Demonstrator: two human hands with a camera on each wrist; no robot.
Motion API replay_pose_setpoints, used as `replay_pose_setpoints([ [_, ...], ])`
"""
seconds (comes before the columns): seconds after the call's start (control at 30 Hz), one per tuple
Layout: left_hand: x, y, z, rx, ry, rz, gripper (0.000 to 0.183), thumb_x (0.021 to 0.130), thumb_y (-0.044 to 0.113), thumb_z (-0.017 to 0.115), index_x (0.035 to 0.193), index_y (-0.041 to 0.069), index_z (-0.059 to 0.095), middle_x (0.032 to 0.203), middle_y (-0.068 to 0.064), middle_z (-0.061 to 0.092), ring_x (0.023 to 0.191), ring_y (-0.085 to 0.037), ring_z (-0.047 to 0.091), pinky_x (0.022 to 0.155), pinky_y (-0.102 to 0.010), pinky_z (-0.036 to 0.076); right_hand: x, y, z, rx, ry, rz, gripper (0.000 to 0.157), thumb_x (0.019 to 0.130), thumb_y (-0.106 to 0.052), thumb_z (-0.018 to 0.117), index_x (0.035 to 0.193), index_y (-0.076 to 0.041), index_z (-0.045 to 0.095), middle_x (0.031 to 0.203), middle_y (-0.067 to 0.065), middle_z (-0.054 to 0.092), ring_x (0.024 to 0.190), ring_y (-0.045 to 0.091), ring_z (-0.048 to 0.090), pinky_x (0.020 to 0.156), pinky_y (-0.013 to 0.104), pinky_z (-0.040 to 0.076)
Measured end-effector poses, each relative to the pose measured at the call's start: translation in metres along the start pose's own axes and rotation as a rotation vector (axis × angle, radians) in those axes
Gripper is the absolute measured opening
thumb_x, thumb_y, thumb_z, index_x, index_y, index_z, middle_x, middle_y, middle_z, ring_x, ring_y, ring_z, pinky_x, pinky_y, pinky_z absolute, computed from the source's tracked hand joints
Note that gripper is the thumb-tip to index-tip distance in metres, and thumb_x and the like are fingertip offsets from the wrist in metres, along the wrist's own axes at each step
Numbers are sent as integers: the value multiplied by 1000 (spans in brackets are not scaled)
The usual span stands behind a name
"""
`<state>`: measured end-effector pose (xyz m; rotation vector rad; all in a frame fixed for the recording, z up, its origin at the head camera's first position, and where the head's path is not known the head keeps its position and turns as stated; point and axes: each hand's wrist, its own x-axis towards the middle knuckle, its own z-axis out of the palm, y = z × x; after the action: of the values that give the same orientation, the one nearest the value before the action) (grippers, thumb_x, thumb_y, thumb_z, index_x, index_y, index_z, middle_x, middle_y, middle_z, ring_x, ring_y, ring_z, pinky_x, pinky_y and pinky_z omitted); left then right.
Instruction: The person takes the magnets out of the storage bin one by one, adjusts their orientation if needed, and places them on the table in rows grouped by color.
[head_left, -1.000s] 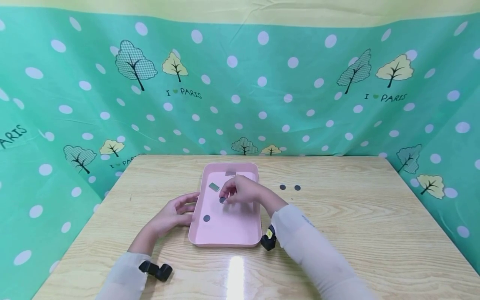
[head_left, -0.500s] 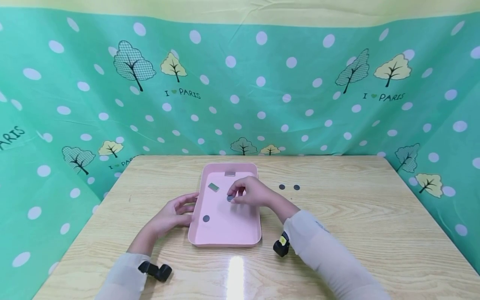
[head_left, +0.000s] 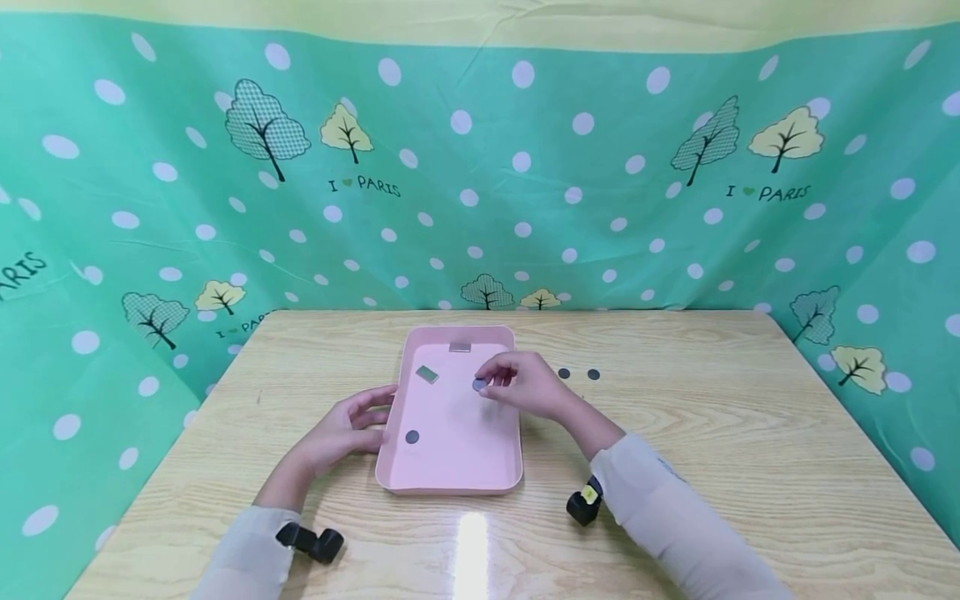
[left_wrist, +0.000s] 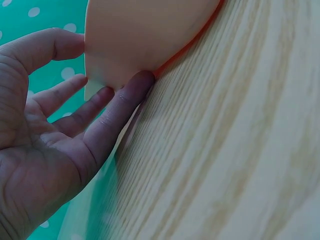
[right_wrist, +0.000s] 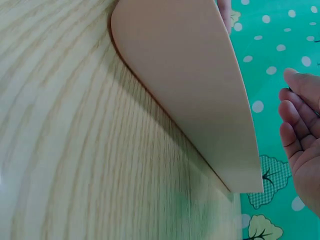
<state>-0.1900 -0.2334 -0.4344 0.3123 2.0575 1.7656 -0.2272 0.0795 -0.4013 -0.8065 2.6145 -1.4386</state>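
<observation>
Between thumb and fingertips, my right hand (head_left: 525, 385) pinches a small dark round disc (head_left: 479, 384) above the right half of a pink tray (head_left: 457, 462). In the right wrist view, the curled fingers of that hand (right_wrist: 302, 130) show beyond the tray wall (right_wrist: 185, 75); the disc is mostly hidden there. My left hand (head_left: 348, 429) rests against the tray's left side, its fingers spread and touching the outer wall. Another dark disc (head_left: 412, 437) lies in the tray's lower left. A small greenish-grey rectangular piece (head_left: 427, 374) lies higher up, and a second rectangular piece (head_left: 460, 347) is at the far end.
Two more dark discs (head_left: 564, 373) (head_left: 594, 374) lie side by side on the wooden table (head_left: 720, 467), right of the tray. A green dotted curtain (head_left: 420, 267) hangs behind the table and along its sides. A black wrist device (head_left: 583, 505) is on each forearm.
My right hand has moved right and slightly away from me, carrying the disc from the tray's middle toward its right wall. The left hand and tray have stayed in place.
</observation>
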Motion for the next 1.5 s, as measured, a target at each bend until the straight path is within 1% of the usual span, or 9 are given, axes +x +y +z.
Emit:
replay_pose_setpoints([
  [0.2, 0, -2, -1, 6, 16, -2, 68, 76, 7, 67, 135, 19, 36, 135, -9, 37, 116, -31, 42, 81, -38, 48, -9, 2, -9, 23, 49, 38, 14, 74, -18, 71, 88, -19, 66, 80, -6, 60, 72, 13, 53, 62, 27, 49],
  [0.4, 0, -3, -1, 8, -2, 12, 68, 77, 7, 66, 136, 16, 34, 135, -12, 35, 117, -34, 40, 81, -38, 48, -19, 9, -15, 23, 81, 70, 13, 75, -17, 71, 87, -18, 66, 79, -5, 61, 71, 14, 54, 61, 28, 49],
  [0.63, 1, -4, -2, 13, -6, 16, 66, 77, 6, 66, 135, 16, 35, 136, -12, 34, 118, -35, 38, 81, -38, 48, -29, 13, -23, 18, 134, 92, 15, 75, -20, 71, 90, -20, 66, 78, -5, 60, 72, 14, 54, 59, 27, 47],
  [0.77, 0, -3, -2, 10, -8, 22, 66, 78, 5, 65, 135, 16, 34, 137, -12, 33, 119, -35, 37, 82, -37, 48, -35, 15, -28, 35, 158, 103, 16, 75, -21, 71, 90, -18, 66, 78, -2, 61, 72, 16, 53, 59, 28, 47],
  [0.97, -1, 1, 0, -5, -11, 15, 66, 79, 1, 63, 136, 13, 32, 137, -13, 32, 120, -37, 36, 81, -37, 48, -43, 21, -36, 43, 194, 137, 20, 74, -28, 71, 91, -18, 66, 79, -2, 61, 73, 15, 54, 62, 28, 48],
  [1.1, -4, 7, 2, -10, -17, 10, 66, 79, -1, 61, 137, 10, 30, 137, -16, 31, 119, -39, 35, 81, -38, 48, -47, 24, -41, 39, 213, 132, 21, 74, -29, 71, 91, -18, 66, 80, -2, 61, 73, 16, 54, 63, 29, 48],
  [1.2, -4, 9, 2, -6, -19, 10, 66, 79, -2, 60, 137, 9, 29, 137, -17, 30, 120, -39, 35, 81, -38, 48, -51, 25, -45, 29, 219, 143, 21, 74, -32, 71, 90, -20, 65, 79, -3, 61, 73, 16, 54, 62, 29, 47],
  [1.3, -3, 6, 1, -7, -16, 10, 67, 79, -1, 61, 137, 10, 30, 137, -15, 31, 120, -38, 35, 82, -37, 48, -54, 26, -48, 19, 224, 157, 21, 73, -34, 71, 89, -22, 65, 79, -3, 61, 73, 15, 54, 61, 29, 47],
  [1.5, 0, -2, -2, -9, -9, 14, 67, 78, 4, 65, 136, 16, 33, 137, -12, 33, 120, -36, 37, 82, -37, 47, -62, 28, -56, 16, 242, 133, 22, 73, -33, 71, 90, -20, 65, 80, -3, 61, 74, 17, 54, 65, 35, 48],
])
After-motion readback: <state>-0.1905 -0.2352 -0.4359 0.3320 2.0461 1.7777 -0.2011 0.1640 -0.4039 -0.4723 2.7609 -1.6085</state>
